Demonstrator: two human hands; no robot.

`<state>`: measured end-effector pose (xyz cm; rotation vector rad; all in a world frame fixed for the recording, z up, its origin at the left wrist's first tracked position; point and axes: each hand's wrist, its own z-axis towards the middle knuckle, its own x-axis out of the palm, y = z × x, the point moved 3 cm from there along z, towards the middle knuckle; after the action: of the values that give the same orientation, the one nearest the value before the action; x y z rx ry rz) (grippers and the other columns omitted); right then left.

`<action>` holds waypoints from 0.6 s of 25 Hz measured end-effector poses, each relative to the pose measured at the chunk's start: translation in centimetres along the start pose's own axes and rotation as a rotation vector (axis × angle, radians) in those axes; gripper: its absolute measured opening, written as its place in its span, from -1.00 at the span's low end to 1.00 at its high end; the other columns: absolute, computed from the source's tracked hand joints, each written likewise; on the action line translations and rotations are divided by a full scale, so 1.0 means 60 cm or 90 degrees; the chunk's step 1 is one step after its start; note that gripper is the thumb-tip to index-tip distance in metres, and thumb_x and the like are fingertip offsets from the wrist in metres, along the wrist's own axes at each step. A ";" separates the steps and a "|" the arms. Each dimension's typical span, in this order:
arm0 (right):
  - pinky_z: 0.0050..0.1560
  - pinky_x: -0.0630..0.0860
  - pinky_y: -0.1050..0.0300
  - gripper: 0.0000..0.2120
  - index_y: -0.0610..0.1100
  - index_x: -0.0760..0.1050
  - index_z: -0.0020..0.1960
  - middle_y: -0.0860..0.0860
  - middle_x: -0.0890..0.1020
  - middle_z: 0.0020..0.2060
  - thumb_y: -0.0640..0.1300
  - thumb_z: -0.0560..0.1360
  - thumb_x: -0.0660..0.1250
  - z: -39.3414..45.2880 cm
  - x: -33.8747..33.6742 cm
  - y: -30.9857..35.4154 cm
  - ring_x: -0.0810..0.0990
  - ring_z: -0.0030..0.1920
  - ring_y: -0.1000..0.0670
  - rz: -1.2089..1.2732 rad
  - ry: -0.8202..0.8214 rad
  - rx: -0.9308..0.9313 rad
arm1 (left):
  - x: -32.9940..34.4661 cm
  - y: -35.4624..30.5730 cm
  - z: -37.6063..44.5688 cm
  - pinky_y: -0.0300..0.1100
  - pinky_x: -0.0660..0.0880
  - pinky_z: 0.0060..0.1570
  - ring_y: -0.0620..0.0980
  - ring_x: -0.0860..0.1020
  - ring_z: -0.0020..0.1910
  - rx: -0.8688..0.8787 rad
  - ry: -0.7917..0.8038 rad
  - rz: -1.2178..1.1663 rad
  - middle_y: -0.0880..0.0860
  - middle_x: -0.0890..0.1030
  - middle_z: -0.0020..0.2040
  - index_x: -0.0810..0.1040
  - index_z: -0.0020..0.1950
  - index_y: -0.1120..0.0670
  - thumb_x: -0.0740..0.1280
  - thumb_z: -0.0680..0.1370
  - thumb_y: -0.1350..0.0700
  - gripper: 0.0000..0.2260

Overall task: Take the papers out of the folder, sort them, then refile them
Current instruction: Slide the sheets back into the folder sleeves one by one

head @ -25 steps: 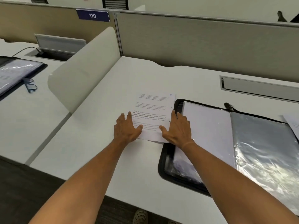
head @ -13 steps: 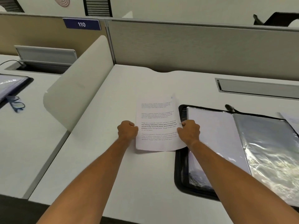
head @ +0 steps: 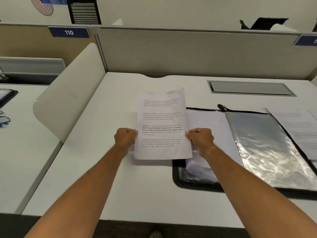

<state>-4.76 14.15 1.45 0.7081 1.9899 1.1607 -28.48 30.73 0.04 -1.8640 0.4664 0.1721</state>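
Now | left hand (head: 126,137); right hand (head: 201,138): fingers clamped on paper (head: 162,124) side edges; seemingly raised | folder (head: 257,152) open, right

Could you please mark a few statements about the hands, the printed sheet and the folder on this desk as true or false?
1. Both the left hand and the right hand grip the printed sheet by its side edges. True.
2. The folder is closed. False: it lies open, its shiny plastic sleeves showing.
3. The folder lies to the right of the sheet. True.
4. The sign on the partition reads 210. False: it reads 110.
5. The sheet is blank. False: it carries paragraphs of text.
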 end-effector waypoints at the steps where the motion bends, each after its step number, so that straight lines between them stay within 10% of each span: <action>1: -0.03 0.67 -0.02 -0.86 -0.14 0.61 -0.27 -0.06 0.69 -0.18 -0.29 0.43 0.51 -0.004 -0.015 -0.004 0.68 -0.10 -0.09 0.015 0.005 0.010 | 0.004 -0.004 -0.012 0.04 0.63 0.01 0.08 0.62 -0.19 0.008 0.007 -0.012 0.06 0.66 -0.16 0.60 -0.25 0.20 0.36 0.46 0.26 -0.90; 15: 0.01 0.66 -0.01 -0.93 -0.25 0.63 -0.15 -0.14 0.72 -0.08 -0.34 0.42 0.51 -0.126 -0.376 -0.116 0.71 -0.05 -0.13 0.154 0.055 0.004 | 0.144 -0.027 -0.337 0.00 0.61 -0.01 0.11 0.64 -0.12 0.137 0.107 -0.050 0.19 0.68 -0.09 0.63 -0.17 0.19 0.45 0.49 0.27 -0.95</action>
<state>1.89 -9.51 4.67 0.9358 2.0220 1.3454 -22.21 10.30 5.34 -1.6888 0.5060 -0.0862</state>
